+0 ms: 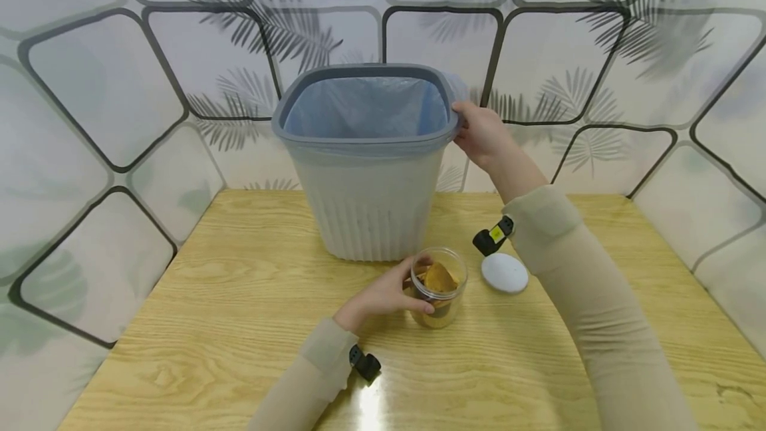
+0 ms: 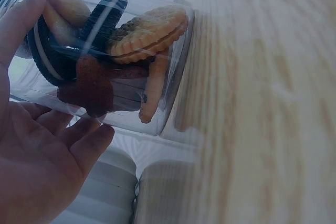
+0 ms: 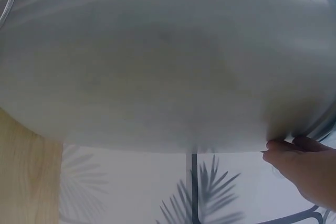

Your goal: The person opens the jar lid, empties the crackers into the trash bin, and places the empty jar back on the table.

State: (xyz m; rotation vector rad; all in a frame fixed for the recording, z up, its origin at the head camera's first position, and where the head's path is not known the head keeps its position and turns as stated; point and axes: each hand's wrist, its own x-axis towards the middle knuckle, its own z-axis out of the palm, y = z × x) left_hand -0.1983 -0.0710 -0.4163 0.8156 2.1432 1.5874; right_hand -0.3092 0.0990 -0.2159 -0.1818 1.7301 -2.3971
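My left hand [image 1: 385, 292] grips a clear plastic jar [image 1: 455, 301] from its left side, thumb in front and fingers behind. The jar stands lidless on the table and holds several cookies; in the left wrist view dark sandwich cookies [image 2: 50, 59] and a golden scalloped sandwich cookie [image 2: 149, 34] show through the wall. Behind it stands a white trash bin [image 1: 371, 198] with a grey rim and a bluish liner bag [image 1: 371, 108]. At the bin's right corner, my right hand [image 1: 483, 135] holds the rim, thumb on top and the other fingers below the edge.
A round white lid [image 1: 505, 273] lies on the wooden table [image 1: 239, 298], right of the jar. The bin stands near the table's back edge, close to a patterned wall covering [image 1: 562, 58]. A camera is strapped to each wrist.
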